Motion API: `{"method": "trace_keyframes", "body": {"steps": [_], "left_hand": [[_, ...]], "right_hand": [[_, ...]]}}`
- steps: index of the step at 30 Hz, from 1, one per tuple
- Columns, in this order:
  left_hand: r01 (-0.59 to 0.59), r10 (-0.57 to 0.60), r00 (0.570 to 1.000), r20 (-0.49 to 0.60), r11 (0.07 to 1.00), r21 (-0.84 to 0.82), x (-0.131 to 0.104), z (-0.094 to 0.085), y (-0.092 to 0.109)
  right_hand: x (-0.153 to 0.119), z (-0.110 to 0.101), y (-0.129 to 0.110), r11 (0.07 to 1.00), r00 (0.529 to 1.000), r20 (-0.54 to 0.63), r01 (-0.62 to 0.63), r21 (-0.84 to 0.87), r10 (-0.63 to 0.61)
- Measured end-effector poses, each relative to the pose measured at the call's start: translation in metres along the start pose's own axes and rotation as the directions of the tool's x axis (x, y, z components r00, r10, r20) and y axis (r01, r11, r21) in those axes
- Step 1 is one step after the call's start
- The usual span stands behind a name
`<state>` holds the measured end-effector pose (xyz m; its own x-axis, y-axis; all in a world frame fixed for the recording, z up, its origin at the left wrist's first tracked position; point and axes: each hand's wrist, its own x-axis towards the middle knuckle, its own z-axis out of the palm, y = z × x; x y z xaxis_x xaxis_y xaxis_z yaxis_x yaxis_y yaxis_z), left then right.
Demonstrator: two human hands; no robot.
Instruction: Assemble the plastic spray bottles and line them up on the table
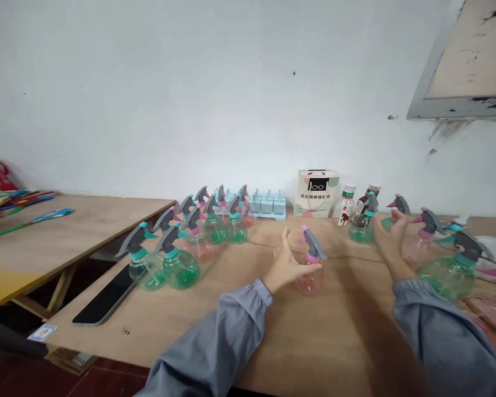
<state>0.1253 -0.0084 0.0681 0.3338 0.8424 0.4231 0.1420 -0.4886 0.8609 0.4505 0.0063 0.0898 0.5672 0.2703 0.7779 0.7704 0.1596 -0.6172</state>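
Observation:
My left hand (290, 263) is open, its thumb and fingers spread in a curve beside a small round pink spray bottle (309, 282). This bottle stands upright on the table with a grey trigger and pink collar. My right hand (391, 238) has its thumb and fingers apart among the spray bottles on the right. Left of it stands a green spray bottle (361, 229); a pink one (415, 248) and a larger-looking green one (448, 277) are on its other side. A grey spray head with a pink nozzle (400, 204) shows just behind its fingers.
On the left stand several green spray bottles (181, 270) and pink ones (200, 245). A phone (105, 298) lies near the left edge. Light-blue molds (268, 207), a paper bag (316, 194) and white-capped bottles (346, 205) line the wall. Another table (86, 226) adjoins at left.

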Motion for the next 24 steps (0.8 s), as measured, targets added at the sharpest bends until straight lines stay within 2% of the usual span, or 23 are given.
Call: {"method": "trace_keyframes", "body": {"steps": [3,6,9,11,13,15,18,21,24], "left_hand": [[-0.045,0.045,0.999,-0.029,0.999,0.018,-0.002,0.012,0.001],[-0.073,0.073,0.996,-0.043,0.997,-0.001,-0.001,0.022,0.002],[-0.043,0.044,0.999,0.016,0.994,-0.098,0.001,0.027,-0.002],[-0.040,0.050,0.996,0.067,0.988,-0.147,0.000,0.024,-0.006],[-0.054,0.065,0.995,0.073,0.989,-0.136,-0.003,0.015,-0.009],[-0.072,0.076,0.997,0.033,0.993,-0.093,-0.008,0.002,-0.011],[-0.084,0.083,0.996,-0.020,0.993,-0.079,-0.017,-0.022,-0.016],[-0.071,0.068,0.996,-0.055,0.995,-0.068,-0.020,-0.045,-0.022],[-0.044,0.041,0.993,-0.107,0.999,-0.029,-0.019,-0.064,-0.026]], "right_hand": [[0.000,0.027,0.027,0.989,0.991,-0.002,-0.134,-0.065,0.134],[0.000,0.043,0.042,0.976,0.980,0.056,-0.181,-0.125,0.189],[0.000,0.053,0.051,0.960,0.966,0.141,-0.187,-0.207,0.218],[0.000,0.057,0.056,0.954,0.959,0.169,-0.184,-0.235,0.226],[-0.001,0.059,0.058,0.944,0.953,0.167,-0.207,-0.256,0.254],[-0.004,0.059,0.056,0.938,0.953,0.142,-0.227,-0.261,0.269],[-0.015,0.053,0.047,0.961,0.969,0.149,-0.158,-0.227,0.195],[-0.042,0.045,0.031,0.985,0.965,0.254,-0.027,-0.172,0.070],[-0.083,0.040,0.009,0.990,0.954,0.299,0.020,-0.136,0.022]]}}
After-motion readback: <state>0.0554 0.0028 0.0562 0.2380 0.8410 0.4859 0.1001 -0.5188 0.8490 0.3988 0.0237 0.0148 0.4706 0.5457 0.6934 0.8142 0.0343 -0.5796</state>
